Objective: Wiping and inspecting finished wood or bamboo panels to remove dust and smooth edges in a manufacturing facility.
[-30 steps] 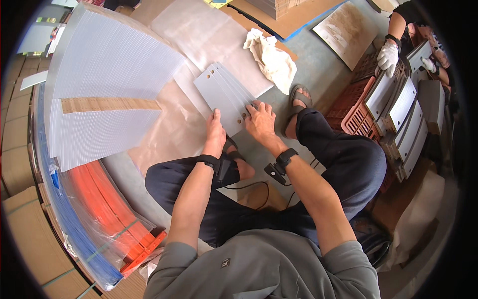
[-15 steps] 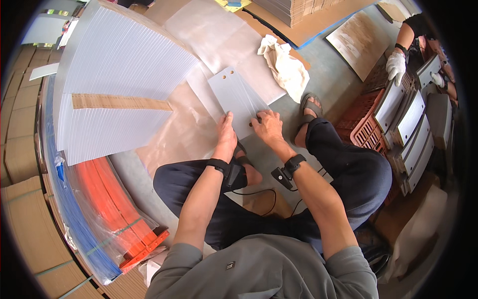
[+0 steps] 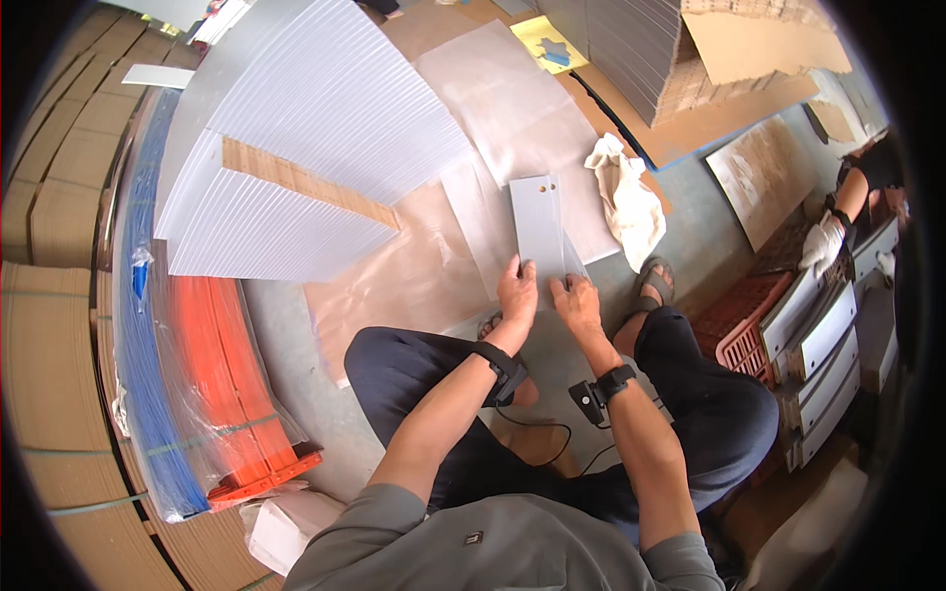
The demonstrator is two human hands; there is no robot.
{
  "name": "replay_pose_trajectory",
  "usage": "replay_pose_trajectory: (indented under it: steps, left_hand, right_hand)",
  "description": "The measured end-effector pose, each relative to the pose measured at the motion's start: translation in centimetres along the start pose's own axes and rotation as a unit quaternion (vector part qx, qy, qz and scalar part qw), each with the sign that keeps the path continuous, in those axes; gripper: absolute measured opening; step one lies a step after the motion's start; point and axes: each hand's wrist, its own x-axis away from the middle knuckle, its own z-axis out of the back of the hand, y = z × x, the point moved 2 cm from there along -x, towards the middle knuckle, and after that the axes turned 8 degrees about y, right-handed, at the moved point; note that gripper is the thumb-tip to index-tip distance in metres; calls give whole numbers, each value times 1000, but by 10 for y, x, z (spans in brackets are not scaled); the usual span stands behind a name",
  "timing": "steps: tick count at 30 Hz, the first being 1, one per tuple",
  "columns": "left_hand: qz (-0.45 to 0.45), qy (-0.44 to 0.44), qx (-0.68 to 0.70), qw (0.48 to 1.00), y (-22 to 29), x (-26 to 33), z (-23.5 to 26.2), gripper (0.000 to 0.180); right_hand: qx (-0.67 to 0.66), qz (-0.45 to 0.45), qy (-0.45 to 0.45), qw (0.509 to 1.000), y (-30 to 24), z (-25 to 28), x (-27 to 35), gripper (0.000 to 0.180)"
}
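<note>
A flat grey panel (image 3: 537, 222) with two small holes near its far end lies in front of me, pointing away. My left hand (image 3: 516, 293) grips its near left corner, with the thumb on top and the fingers closed around the edge. My right hand (image 3: 579, 305) is closed at the near right corner, its fingertips on the panel. A thin, slanting second edge shows along the right side; I cannot tell whether it is film or another sheet. My hands cover the panel's near end.
Stacked grey sheets (image 3: 325, 108) with a cardboard strip (image 3: 296, 182) stand at left, beside wrapped orange pieces (image 3: 222, 374). A cream cloth (image 3: 631, 202) lies right of the panel. At far right, a person's gloved hand (image 3: 821, 246) is over panels by a red crate (image 3: 744, 330).
The view has swung left, so the surroundings appear farther right. The panel has turned to point straighter away from me, and my hands have come closer together at its near end.
</note>
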Motion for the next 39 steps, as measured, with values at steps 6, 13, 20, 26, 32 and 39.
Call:
replay_pose_trajectory:
  steps: [6, 13, 20, 26, 32, 39]
  left_hand:
    - [38, 31, 49, 998, -2, 3, -7, 48]
    - [61, -18, 164, 984, 11, 24, -22, 53]
    - [20, -93, 254, 962, 141, 2, 17, 75]
    - [-118, -215, 233, 941, 169, -17, 91, 79]
    - [117, -88, 328, 933, 103, -22, 155, 79]
    - [175, -13, 311, 934, 7, -28, 182, 71]
  right_hand:
    - [-101, -68, 0, 993, -8, 6, 3, 59]
    - [-277, -113, -80, 951, 8, 18, -5, 70]
    - [-241, 183, -101, 948, -39, 75, -15, 54]
    - [-216, 196, -140, 946, -103, 73, -10, 54]
    - [-77, 365, -66, 925, -141, 2, 23, 55]
    - [165, 443, -132, 871, -146, -74, 28, 56]
